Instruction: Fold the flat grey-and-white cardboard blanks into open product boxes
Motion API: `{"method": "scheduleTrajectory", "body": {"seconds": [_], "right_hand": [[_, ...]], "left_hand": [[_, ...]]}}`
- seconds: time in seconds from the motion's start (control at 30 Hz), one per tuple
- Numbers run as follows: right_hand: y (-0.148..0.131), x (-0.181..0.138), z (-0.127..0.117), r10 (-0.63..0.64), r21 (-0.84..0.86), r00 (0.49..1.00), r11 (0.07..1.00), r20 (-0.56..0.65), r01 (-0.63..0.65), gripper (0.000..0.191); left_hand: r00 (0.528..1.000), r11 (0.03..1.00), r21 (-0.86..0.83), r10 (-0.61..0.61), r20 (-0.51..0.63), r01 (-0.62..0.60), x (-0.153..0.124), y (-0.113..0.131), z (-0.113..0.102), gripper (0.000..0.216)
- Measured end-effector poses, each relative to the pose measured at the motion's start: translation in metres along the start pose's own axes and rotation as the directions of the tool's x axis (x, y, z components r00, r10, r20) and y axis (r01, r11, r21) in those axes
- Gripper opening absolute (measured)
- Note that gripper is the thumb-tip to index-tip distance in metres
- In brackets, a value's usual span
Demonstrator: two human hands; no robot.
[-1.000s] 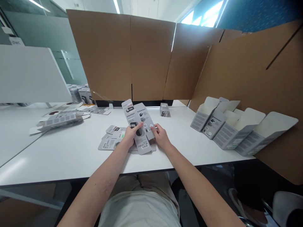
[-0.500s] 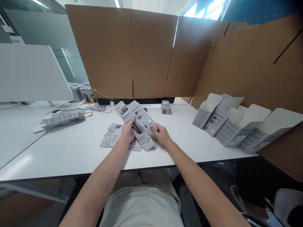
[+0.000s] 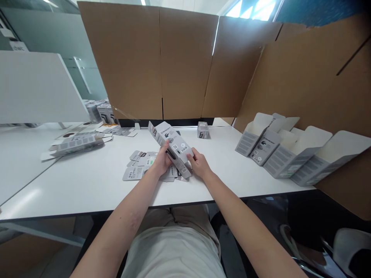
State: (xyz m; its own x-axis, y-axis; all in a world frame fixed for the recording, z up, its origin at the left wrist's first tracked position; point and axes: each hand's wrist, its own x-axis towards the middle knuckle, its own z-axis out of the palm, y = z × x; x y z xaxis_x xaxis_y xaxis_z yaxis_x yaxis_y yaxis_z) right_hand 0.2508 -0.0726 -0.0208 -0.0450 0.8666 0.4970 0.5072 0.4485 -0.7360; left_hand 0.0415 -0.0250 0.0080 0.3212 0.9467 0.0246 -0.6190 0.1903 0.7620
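Note:
Between my two hands is a grey printed carton [image 3: 176, 144], tilted above the table and partly folded out, so two of its sides show. My left hand [image 3: 162, 160] is closed on its left side, thumb up along the edge. My right hand [image 3: 198, 163] pinches its right edge near the lower corner. Beneath and to the left lie several flat, unfolded cartons [image 3: 135, 173] in a loose pile, partly covered by my left hand and the held carton.
Several opened cartons [image 3: 279, 158] stand along the right by a cardboard wall [image 3: 313, 85]. A small closed box [image 3: 203, 130] sits at the back. Flattened cartons [image 3: 78, 144] lie left on the white table [image 3: 95, 185]; a brown cardboard panel [image 3: 185, 65] rises behind.
The carton in my hands has gone from flat to partly opened, its left side now folded at an angle. My left hand has shifted slightly right.

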Motion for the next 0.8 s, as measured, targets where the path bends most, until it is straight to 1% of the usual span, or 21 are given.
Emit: {"method": "scheduleTrajectory", "body": {"seconds": [0.1, 0.17, 0.3, 0.37, 0.47, 0.57, 0.67, 0.8], "right_hand": [[-0.003, -0.001, -0.001, -0.032, -0.02, 0.998, 0.999, 0.048, 0.033, 0.059], [-0.006, -0.001, -0.001, -0.055, -0.028, 0.997, 0.998, 0.053, 0.057, 0.061], [-0.008, 0.0, 0.0, -0.085, -0.063, 0.994, 0.994, 0.061, 0.089, 0.07], [-0.008, 0.0, 0.0, -0.085, -0.073, 0.994, 0.993, 0.071, 0.09, 0.071], [-0.008, 0.0, 0.0, -0.07, -0.08, 0.996, 0.994, 0.063, 0.074, 0.069], [-0.006, 0.0, 0.001, -0.046, -0.085, 0.998, 0.995, 0.031, 0.049, 0.065], [-0.004, -0.001, 0.003, -0.048, -0.082, 0.999, 0.995, 0.01, 0.049, 0.063], [0.0, 0.0, 0.004, -0.038, -0.087, 0.999, 0.995, 0.036, 0.041, 0.064]], "left_hand": [[0.999, 0.998, 0.043, -0.033, -0.029, 0.034, 0.001, -0.004, -0.003, 0.075], [0.997, 0.997, 0.061, -0.032, -0.066, 0.036, 0.002, -0.005, -0.006, 0.075], [0.997, 0.999, 0.048, -0.011, -0.078, 0.015, 0.005, -0.004, -0.009, 0.057], [0.996, 1.0, 0.025, -0.007, -0.088, 0.009, 0.006, -0.001, -0.011, 0.049], [0.994, 1.0, 0.013, -0.026, -0.102, 0.027, 0.004, 0.002, -0.012, 0.049], [0.996, 1.0, -0.009, -0.026, -0.086, 0.025, 0.001, 0.006, -0.01, 0.054], [0.998, 0.998, -0.06, 0.014, -0.054, -0.017, -0.002, 0.01, -0.008, 0.056], [0.997, 0.994, -0.086, 0.063, -0.044, -0.067, -0.005, 0.015, -0.007, 0.055]]}}
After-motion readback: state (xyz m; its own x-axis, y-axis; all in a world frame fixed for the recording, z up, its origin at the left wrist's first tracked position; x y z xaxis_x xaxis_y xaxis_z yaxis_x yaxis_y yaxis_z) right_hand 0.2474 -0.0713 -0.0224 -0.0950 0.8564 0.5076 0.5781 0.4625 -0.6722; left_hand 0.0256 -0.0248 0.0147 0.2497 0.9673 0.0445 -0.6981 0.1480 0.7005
